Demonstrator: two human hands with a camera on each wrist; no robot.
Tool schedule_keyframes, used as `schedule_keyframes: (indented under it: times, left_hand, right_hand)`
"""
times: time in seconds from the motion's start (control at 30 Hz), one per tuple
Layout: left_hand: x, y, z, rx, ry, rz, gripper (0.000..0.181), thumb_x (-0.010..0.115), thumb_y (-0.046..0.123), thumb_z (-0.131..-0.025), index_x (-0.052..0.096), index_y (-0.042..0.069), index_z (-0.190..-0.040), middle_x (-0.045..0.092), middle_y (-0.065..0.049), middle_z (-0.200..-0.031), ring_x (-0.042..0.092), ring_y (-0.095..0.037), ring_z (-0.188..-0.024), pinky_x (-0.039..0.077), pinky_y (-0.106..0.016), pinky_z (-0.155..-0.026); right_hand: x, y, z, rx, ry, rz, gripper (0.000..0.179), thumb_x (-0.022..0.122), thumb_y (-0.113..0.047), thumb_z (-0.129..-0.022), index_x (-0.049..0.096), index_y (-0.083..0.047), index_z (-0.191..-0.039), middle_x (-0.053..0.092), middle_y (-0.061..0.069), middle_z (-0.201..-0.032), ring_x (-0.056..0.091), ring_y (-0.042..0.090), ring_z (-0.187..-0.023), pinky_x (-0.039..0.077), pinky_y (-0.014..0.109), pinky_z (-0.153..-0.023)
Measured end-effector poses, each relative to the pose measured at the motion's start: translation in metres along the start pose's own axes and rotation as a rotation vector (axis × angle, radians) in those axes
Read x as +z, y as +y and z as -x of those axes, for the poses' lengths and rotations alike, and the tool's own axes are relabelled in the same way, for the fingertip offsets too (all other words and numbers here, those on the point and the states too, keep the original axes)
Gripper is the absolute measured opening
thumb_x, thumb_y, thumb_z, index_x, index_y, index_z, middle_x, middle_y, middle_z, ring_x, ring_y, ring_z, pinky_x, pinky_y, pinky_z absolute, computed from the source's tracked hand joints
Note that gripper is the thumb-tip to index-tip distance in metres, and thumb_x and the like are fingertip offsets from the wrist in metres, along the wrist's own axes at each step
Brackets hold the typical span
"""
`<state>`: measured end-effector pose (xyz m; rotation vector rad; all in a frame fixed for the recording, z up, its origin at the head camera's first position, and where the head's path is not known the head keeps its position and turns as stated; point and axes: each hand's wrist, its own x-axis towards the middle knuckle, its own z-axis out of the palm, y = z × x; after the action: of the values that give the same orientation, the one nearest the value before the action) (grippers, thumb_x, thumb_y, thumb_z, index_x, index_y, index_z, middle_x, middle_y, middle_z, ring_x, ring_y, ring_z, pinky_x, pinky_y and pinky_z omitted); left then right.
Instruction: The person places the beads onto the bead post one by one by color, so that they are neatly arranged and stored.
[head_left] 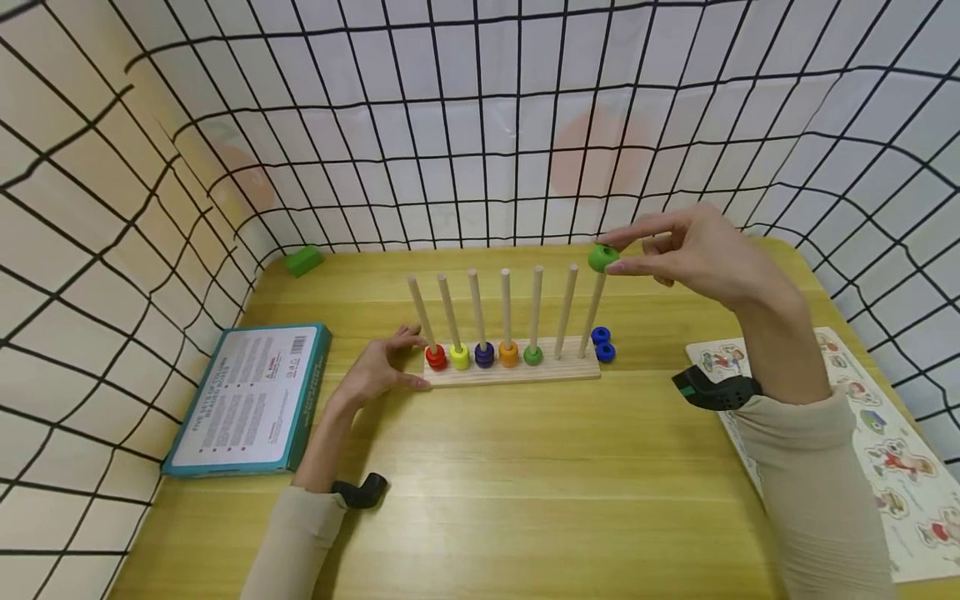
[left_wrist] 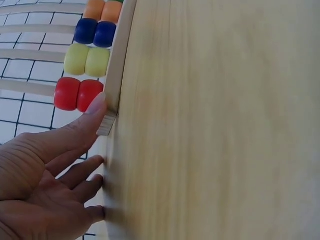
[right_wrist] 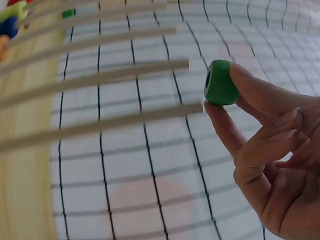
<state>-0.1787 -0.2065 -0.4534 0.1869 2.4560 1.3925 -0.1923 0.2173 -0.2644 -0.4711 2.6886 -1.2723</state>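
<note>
A wooden peg rack [head_left: 517, 372] stands on the table with several upright pegs. Red beads [left_wrist: 91, 95], yellow beads [left_wrist: 87, 60], dark blue beads [left_wrist: 95, 33] and orange beads [head_left: 508, 354] sit low on its left pegs, followed by a green bead [head_left: 533, 356] on another peg. My left hand [head_left: 378, 367] holds the rack's left end, its thumb against the base beside the red beads. Between thumb and index finger, my right hand [head_left: 701, 254] pinches a loose green bead [right_wrist: 221, 83] near the tops of the right-end pegs, apart from the peg tips in the right wrist view.
Two blue beads [head_left: 603, 344] lie by the rack's right end. A teal-edged box [head_left: 247, 400] lies at left, and a green block [head_left: 303, 261] at the back left. A picture board [head_left: 892, 450] lies under the right forearm. Black netting [head_left: 517, 125] surrounds the table.
</note>
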Motion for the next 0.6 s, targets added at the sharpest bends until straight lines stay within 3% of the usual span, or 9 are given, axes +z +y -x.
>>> schedule_keyframes:
  times: [0.1,0.27,0.43,0.6]
  left_hand:
    - [0.001,0.001,0.0,-0.009,-0.002,-0.004,0.066,0.088,0.0,-0.077,0.063,0.002,-0.138,0.031,-0.009,-0.17,0.01,-0.03,-0.163,0.005,-0.055,-0.133]
    - [0.001,0.004,-0.002,-0.014,-0.003,-0.019,0.067,0.089,0.001,-0.077,0.063,0.003,-0.139,0.03,-0.008,-0.171,0.01,-0.03,-0.163,0.005,-0.055,-0.133]
    - [0.001,0.005,-0.002,-0.012,0.005,-0.031,0.067,0.089,0.0,-0.077,0.063,0.003,-0.139,0.031,-0.008,-0.17,0.011,-0.03,-0.163,0.006,-0.055,-0.133]
    - [0.0,0.002,-0.001,-0.003,0.003,-0.026,0.068,0.088,0.001,-0.077,0.062,0.001,-0.14,0.031,-0.01,-0.17,0.011,-0.032,-0.163,0.006,-0.057,-0.132]
  right_hand:
    - [0.009,-0.017,-0.01,-0.018,-0.048,-0.003,0.032,0.081,-0.026,-0.092,0.078,-0.019,-0.123,0.078,-0.007,-0.09,0.038,0.015,-0.056,0.038,0.028,-0.051]
    - [0.022,-0.032,-0.021,-0.068,-0.093,-0.01,0.029,0.081,-0.02,-0.091,0.079,-0.015,-0.12,0.072,0.001,-0.075,0.032,0.012,-0.051,0.032,0.027,-0.049]
    - [0.029,-0.038,-0.028,-0.08,-0.099,0.016,0.03,0.084,-0.021,-0.089,0.08,-0.014,-0.118,0.076,0.004,-0.09,0.031,0.009,-0.052,0.039,0.024,-0.051]
    - [0.036,-0.041,-0.036,-0.092,-0.129,0.026,0.028,0.083,-0.018,-0.089,0.08,-0.015,-0.117,0.078,0.008,-0.103,0.026,0.008,-0.05,0.037,0.024,-0.048]
